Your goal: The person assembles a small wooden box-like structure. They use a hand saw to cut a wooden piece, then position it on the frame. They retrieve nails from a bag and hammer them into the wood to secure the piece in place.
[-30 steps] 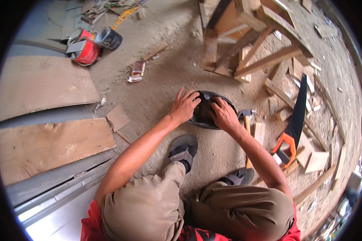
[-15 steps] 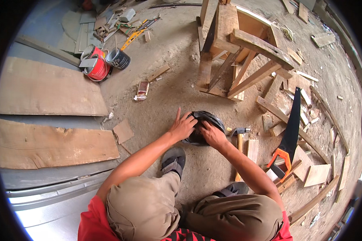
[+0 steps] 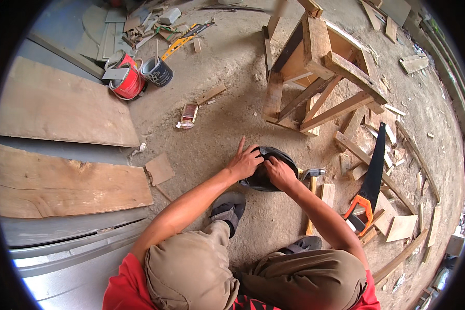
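Observation:
A crumpled black plastic bag (image 3: 267, 179) sits on the dirt floor in front of my feet, its mouth facing up. My left hand (image 3: 245, 163) holds the left rim of the bag, index finger pointing away from it and the other fingers bent over the edge. At the mouth, the fingers of my right hand (image 3: 281, 173) are bunched together against the bag, close to the left fingertips. Whether anything small is pinched in them, or lies inside the bag, is hidden. Just right of the bag lies a hammer (image 3: 312, 188) with a wooden handle.
A handsaw (image 3: 372, 181) with an orange handle rests on wood offcuts at the right. A wooden frame (image 3: 325, 77) stands ahead. Paint cans (image 3: 126, 82), a yellow-handled saw (image 3: 183, 40) and a small packet (image 3: 188, 114) lie ahead left. Boards (image 3: 67, 183) line the left.
My right hand's fingers have drawn up from inside the bag's mouth and come nearer to my left hand. The whole view has shifted slightly.

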Action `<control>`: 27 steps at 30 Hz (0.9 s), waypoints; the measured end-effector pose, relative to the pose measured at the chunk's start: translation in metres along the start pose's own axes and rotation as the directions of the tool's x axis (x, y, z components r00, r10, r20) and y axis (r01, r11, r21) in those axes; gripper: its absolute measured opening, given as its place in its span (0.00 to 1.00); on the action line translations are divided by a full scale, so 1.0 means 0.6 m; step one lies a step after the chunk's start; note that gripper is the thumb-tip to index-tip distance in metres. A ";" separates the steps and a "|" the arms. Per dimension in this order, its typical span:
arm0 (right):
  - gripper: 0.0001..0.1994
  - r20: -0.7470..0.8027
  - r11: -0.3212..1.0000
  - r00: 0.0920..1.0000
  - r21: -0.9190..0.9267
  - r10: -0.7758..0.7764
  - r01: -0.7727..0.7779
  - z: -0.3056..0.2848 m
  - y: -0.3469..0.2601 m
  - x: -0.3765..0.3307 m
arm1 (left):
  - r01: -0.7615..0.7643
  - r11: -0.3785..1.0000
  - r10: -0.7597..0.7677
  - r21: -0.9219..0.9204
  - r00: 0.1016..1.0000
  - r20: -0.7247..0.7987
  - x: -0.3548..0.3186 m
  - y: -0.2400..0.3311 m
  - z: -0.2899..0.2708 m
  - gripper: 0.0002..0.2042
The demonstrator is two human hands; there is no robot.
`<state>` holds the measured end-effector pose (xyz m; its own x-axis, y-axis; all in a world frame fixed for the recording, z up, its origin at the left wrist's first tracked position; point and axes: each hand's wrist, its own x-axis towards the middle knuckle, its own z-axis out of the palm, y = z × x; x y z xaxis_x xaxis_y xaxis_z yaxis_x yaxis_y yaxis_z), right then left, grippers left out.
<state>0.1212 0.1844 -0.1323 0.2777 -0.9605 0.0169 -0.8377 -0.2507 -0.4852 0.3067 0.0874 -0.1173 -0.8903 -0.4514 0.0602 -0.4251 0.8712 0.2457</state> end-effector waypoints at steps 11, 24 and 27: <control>0.08 -0.130 0.969 0.984 0.232 0.121 -0.089 -0.025 -0.010 -0.006 | 0.183 0.888 -0.307 -0.423 0.919 -0.248 0.002 0.005 -0.006 0.05; 0.09 -0.133 0.793 0.925 0.567 0.355 -0.223 -0.071 -0.007 -0.013 | 0.266 0.490 -0.590 -0.830 0.802 -0.092 0.017 0.013 -0.067 0.08; 0.14 0.070 0.326 0.904 0.919 0.421 -0.223 -0.107 -0.013 -0.004 | 0.215 0.136 -0.626 -0.967 0.775 0.085 0.018 0.002 -0.086 0.08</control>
<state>0.0968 0.1807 -0.0725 -0.0685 -0.9657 -0.2503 0.0975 0.2432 -0.9651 0.3049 0.0734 -0.0666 -0.4377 -0.8790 -0.1890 -0.0914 -0.1656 0.9820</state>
